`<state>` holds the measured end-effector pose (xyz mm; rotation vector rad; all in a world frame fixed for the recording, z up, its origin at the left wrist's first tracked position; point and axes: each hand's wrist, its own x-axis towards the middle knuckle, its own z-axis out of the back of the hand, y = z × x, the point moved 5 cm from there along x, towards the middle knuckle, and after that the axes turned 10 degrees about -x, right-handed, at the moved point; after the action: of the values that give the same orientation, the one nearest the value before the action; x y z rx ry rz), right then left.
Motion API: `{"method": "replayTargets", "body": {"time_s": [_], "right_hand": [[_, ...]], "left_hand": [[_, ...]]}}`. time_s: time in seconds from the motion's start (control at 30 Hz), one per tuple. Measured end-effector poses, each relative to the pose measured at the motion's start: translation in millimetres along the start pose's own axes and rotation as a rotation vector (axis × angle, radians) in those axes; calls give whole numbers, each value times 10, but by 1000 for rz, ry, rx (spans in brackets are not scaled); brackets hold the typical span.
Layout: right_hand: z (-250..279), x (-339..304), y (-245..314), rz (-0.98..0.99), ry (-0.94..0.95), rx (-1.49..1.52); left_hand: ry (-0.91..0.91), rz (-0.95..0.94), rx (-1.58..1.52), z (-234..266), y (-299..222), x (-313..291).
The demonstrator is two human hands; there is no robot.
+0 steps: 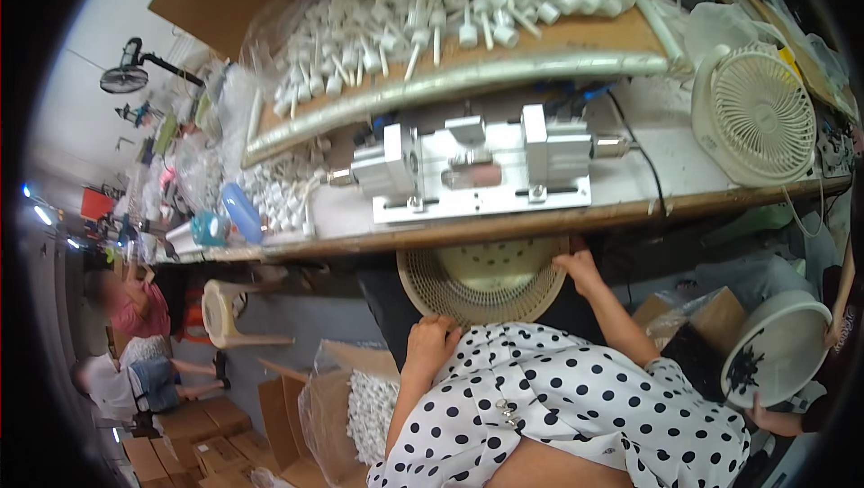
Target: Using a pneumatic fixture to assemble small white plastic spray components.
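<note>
A cream plastic basket [416,288] with slotted sides rests on my lap, partly under the table edge. Its visible inside holds no parts. My right hand [580,270] grips the right rim, fingers closed round it. At the near left rim, my left hand [435,337] is curled over the edge. Just beyond the basket, on the table, stands a silver metal fixture [481,204] with two upright blocks and a cylinder at each end. Behind it, a raised tray [531,67] with a plastic-wrapped edge bears a heap of white plastic stemmed parts [436,24].
On the table's right stands a white fan [760,114]; a black cable [650,168] hangs over the edge. More white parts lie at left by a blue object [241,212]. Cartons [283,416] and a stool [225,312] are lower left. Another person's hands hold a white basin [792,330].
</note>
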<state>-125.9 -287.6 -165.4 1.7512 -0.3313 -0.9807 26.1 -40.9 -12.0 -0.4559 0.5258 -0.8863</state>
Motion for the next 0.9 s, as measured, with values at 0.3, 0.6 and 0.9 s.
{"method": "replayTargets", "body": {"time_s": [0.3, 0.6, 0.9], "right_hand": [[415, -146, 215, -77, -48, -828], [254, -849, 1170, 237, 325, -988], [-511, -818, 3935, 901, 117, -1077]], "left_hand": [[156, -110, -303, 438, -689, 528], [146, -351, -424, 1584, -1174, 750], [228, -611, -467, 1943, -1328, 1065]]}}
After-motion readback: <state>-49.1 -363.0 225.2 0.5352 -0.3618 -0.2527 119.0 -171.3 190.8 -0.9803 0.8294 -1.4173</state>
